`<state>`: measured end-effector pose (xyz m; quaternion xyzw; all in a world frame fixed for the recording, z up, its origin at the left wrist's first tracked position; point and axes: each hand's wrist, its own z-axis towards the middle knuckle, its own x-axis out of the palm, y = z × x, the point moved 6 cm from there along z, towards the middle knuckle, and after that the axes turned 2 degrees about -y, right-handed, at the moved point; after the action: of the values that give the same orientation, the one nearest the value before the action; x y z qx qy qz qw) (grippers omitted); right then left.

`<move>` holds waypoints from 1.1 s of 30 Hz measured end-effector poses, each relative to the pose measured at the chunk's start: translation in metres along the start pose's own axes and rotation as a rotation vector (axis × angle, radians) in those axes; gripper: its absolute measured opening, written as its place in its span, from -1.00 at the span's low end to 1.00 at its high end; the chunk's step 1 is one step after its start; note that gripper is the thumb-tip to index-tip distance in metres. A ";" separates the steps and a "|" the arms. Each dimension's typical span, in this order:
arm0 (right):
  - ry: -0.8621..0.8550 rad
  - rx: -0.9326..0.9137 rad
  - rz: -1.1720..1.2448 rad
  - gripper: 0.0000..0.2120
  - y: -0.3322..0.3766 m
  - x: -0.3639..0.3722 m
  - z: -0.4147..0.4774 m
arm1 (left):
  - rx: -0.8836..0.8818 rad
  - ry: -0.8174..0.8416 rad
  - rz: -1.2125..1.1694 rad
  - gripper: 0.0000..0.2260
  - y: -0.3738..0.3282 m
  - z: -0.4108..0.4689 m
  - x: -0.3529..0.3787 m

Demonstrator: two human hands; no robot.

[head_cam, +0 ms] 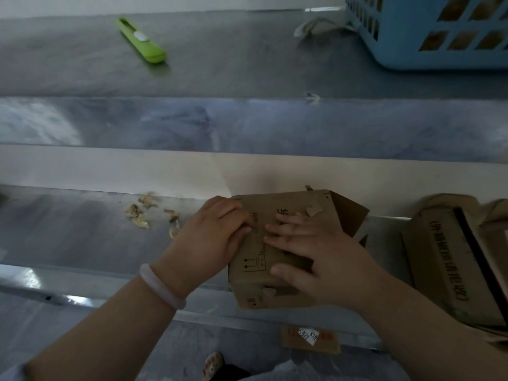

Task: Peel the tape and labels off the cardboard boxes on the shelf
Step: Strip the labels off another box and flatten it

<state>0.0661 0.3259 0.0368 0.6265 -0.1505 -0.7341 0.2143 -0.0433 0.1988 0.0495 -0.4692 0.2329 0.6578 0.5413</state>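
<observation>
A: Where's the work piece?

B: Small cardboard box (248, 257) on the lower metal shelf (82, 229), front corner overhanging the shelf edge. Both hands are on its top face.

A: Hand states?

B: Right hand (316, 257) is flat, fingers straight and spread, pressing the box down. Left hand (211, 237) has its fingers curled, with the fingertips (246, 229) down on the top face. Can't tell if they pinch a tape edge; too blurred.

A: Key geometry?

B: A faint seam line (259, 239) runs front to back across the top face, between the two hands. The left tips sit on it from the left and the right fingertips lie just beside it on the right. So the left hand is nearer and looks like the peeler, with the right as the clamp. I'd guess the pull runs along the seam.

A: Anything else?

B: Peeled scraps (140, 215) on the shelf left of the box. A second cardboard box (445, 270) is close on the right, apart from the first. A green utility knife (141, 41) lies on the upper shelf, well apart.
</observation>
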 end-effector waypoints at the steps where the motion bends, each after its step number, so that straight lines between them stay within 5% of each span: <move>1: -0.012 0.014 -0.022 -0.46 -0.001 0.000 0.000 | 0.003 -0.006 0.004 -0.82 0.000 0.000 0.000; 18: -0.119 0.072 -0.165 -0.45 -0.002 -0.001 0.000 | 0.001 -0.058 -0.011 -0.87 0.002 -0.002 0.005; 22: -0.041 0.072 -0.294 -0.21 0.003 -0.004 0.000 | -0.058 -0.133 -0.190 -0.82 0.011 -0.010 0.008; 24: 0.094 0.070 -0.349 -0.06 0.003 0.000 -0.001 | -0.217 -0.187 -0.336 -0.71 0.019 -0.016 0.015; 26: 0.119 0.038 -0.411 -0.07 0.002 0.004 -0.001 | -0.572 -0.186 -0.579 -0.48 0.034 -0.029 0.027; 29: 0.117 0.031 -0.446 -0.16 -0.002 0.005 -0.005 | -0.988 0.057 -1.036 -0.18 0.041 -0.057 0.070; 33: 0.057 0.028 -0.453 -0.24 -0.007 -0.004 -0.012 | -1.055 0.196 -1.224 -0.44 0.021 -0.068 0.089</move>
<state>0.0779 0.3346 0.0351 0.6677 -0.0100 -0.7433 0.0396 -0.0358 0.1810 -0.0626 -0.7620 -0.3594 0.2244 0.4898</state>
